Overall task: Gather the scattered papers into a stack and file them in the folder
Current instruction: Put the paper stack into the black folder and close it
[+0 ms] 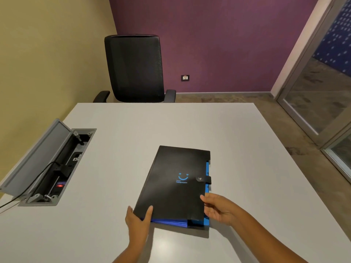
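Black and closed with a snapped strap, the expanding folder (176, 185) is laid near the front middle of the white table (247, 149), a blue smiley printed on its cover and blue dividers showing along its right and near edges. Its near left corner is gripped by the left hand (137, 221), thumb on the cover and fingers at the edge, while its right edge is pinched by the right hand (216, 207), thumb on top. An open cable box (55, 164) is set into the table at the left, and a black mesh chair (134, 69) is placed at the far side.
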`<state>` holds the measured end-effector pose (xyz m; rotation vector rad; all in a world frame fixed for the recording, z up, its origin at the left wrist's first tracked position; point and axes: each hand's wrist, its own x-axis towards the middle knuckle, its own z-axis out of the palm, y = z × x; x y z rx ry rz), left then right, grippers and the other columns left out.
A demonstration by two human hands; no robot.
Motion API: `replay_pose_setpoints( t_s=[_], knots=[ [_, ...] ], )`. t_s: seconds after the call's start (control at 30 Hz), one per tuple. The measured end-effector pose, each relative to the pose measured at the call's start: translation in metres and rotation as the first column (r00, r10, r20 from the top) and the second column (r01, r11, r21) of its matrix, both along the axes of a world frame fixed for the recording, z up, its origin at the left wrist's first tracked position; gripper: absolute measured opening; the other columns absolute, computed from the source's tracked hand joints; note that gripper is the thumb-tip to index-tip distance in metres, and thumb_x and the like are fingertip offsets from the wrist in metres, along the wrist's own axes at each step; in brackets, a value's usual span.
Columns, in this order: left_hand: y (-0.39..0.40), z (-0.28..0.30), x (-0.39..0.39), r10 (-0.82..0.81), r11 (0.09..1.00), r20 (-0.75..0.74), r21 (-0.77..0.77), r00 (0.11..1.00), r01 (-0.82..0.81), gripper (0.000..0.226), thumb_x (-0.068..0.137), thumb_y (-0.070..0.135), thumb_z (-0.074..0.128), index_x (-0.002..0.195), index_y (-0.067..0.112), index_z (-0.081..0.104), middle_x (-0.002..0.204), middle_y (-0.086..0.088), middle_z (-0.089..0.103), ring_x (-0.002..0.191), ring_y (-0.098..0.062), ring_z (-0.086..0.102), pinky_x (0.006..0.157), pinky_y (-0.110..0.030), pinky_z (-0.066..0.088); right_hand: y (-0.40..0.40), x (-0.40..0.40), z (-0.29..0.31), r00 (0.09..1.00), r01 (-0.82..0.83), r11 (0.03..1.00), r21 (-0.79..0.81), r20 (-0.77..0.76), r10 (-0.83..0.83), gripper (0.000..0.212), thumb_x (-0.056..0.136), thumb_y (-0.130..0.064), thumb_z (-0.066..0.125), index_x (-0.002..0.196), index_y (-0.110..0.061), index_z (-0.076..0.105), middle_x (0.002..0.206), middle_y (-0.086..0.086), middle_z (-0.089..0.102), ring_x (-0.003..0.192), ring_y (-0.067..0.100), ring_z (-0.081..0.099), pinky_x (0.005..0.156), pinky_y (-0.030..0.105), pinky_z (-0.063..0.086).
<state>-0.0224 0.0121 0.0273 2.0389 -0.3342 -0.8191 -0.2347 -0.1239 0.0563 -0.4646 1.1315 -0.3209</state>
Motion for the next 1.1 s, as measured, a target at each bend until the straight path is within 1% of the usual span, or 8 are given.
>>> replay_pose_setpoints(
  t_s=[0.07, 0.2, 0.43, 0.53, 0.7, 0.87, 0.97, 1.1],
  knots=[
    [-0.006, 0.003, -0.006, 0.156, 0.983, -0.195, -0.064, 0.968, -0.171, 0.086, 0.083, 0.024, 0.065, 0.146, 0.01, 0.008, 0.145, -0.019, 0.031, 0.13, -0.04, 0.037, 0.106, -0.052, 0.037, -0.003, 0.009, 0.003, 1.0, -0.017, 1.0, -0.021, -0.022, 0.016, 0.034, 0.086, -0.011, 0.065, 0.118, -0.003, 0.056, 0.125, 0.027, 0.059, 0.095, 0.029, 0.065, 0.069, 0.034, 0.06],
    [-0.013, 0.009, -0.012, 0.325, 0.899, -0.504, -0.098, 0.8, -0.427, 0.077, 0.084, 0.016, 0.065, 0.143, 0.022, 0.016, 0.14, -0.017, 0.041, 0.121, -0.04, 0.049, 0.098, -0.056, 0.044, -0.008, 0.019, 0.004, 0.983, -0.128, 0.985, -0.116, -0.147, 0.11, 0.031, 0.088, -0.018, 0.062, 0.116, -0.006, 0.056, 0.119, 0.023, 0.063, 0.113, 0.036, 0.061, 0.096, 0.046, 0.051],
    [-0.021, 0.026, -0.028, 0.166, 0.857, -0.812, -0.162, 0.56, -0.489, 0.049, 0.087, 0.008, 0.058, 0.133, 0.014, 0.042, 0.125, -0.016, 0.058, 0.101, -0.032, 0.061, 0.081, -0.045, 0.052, -0.006, 0.027, 0.008, 0.993, -0.109, 0.992, -0.061, -0.063, 0.105, 0.034, 0.088, -0.018, 0.063, 0.119, -0.008, 0.056, 0.12, 0.019, 0.063, 0.107, 0.031, 0.065, 0.093, 0.042, 0.054],
    [-0.024, 0.03, -0.026, 0.123, 0.853, -0.815, -0.205, 0.566, -0.48, 0.049, 0.089, 0.002, 0.052, 0.134, 0.014, 0.041, 0.125, -0.014, 0.058, 0.102, -0.031, 0.06, 0.082, -0.045, 0.051, -0.004, 0.027, 0.011, 0.981, -0.144, 0.983, -0.112, -0.144, 0.128, 0.027, 0.088, -0.018, 0.062, 0.11, -0.005, 0.054, 0.11, 0.016, 0.067, 0.086, 0.022, 0.07, 0.07, 0.033, 0.061],
    [-0.025, 0.045, 0.004, 0.011, 0.816, -0.748, -0.377, 0.664, -0.439, 0.045, 0.091, -0.002, 0.046, 0.131, 0.018, 0.046, 0.122, -0.009, 0.061, 0.106, -0.026, 0.061, 0.085, -0.042, 0.051, -0.002, 0.022, 0.0, 0.955, -0.163, 0.939, -0.304, -0.287, 0.072, 0.009, 0.091, -0.017, 0.058, 0.099, -0.015, 0.061, 0.089, 0.012, 0.07, 0.071, 0.019, 0.071, 0.065, 0.03, 0.061],
    [-0.019, 0.043, 0.049, 0.018, 0.733, -0.779, -0.416, 0.627, -0.539, 0.042, 0.094, 0.005, 0.042, 0.136, 0.01, 0.042, 0.133, -0.009, 0.053, 0.115, -0.026, 0.055, 0.074, -0.036, 0.059, 0.003, -0.006, -0.031, 0.706, -0.616, 0.574, -0.54, -0.702, 0.097, 0.011, 0.089, -0.015, 0.06, 0.098, -0.019, 0.063, 0.103, 0.005, 0.068, 0.088, 0.015, 0.065, 0.067, 0.009, 0.042],
    [-0.011, 0.033, 0.077, 0.108, 0.692, -0.781, -0.385, 0.615, -0.611, 0.041, 0.094, 0.005, 0.042, 0.136, 0.007, 0.042, 0.131, -0.011, 0.053, 0.108, -0.026, 0.058, 0.065, -0.032, 0.06, 0.011, -0.022, -0.048, 0.604, -0.751, 0.418, -0.51, -0.787, 0.125, 0.028, 0.089, -0.014, 0.061, 0.117, -0.015, 0.061, 0.123, 0.002, 0.06, 0.115, 0.014, 0.054, 0.092, 0.013, 0.035],
    [0.003, 0.018, 0.108, 0.221, 0.648, -0.803, -0.303, 0.553, -0.699, 0.042, 0.095, 0.006, 0.042, 0.137, 0.014, 0.041, 0.138, -0.007, 0.05, 0.125, -0.027, 0.05, 0.093, -0.042, 0.051, 0.014, -0.029, -0.057, 0.498, -0.843, 0.321, -0.432, -0.853, 0.16, 0.033, 0.09, -0.018, 0.058, 0.123, -0.023, 0.059, 0.139, 0.0, 0.044, 0.13, 0.015, 0.041, 0.105, 0.021, 0.03]
  ],
)
